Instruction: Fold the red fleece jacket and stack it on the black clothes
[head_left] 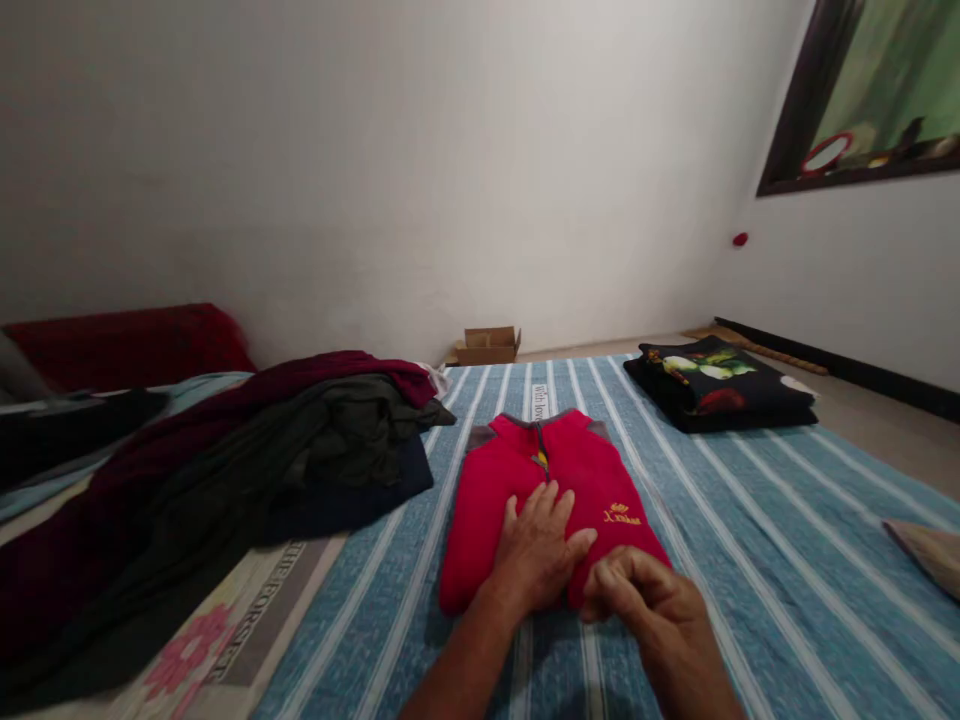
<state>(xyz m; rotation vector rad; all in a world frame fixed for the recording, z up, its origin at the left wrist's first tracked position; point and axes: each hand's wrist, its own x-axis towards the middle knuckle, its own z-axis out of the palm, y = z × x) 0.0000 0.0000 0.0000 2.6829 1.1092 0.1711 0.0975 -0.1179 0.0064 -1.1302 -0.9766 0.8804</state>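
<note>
A person's left hand (536, 552) is pressing open and flat on a folded red fleece top (559, 470), its collar pointing away along a blue striped mat (750, 570), while the right hand (646, 605) is curling at the top's near edge, any grip unclear.

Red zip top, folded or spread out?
Folded: the red zip top forms a narrow panel, no sleeves showing, under the left hand and right hand.

Bare left hand (536, 555), bare right hand (649, 610), bare forearms (465, 665)
</note>
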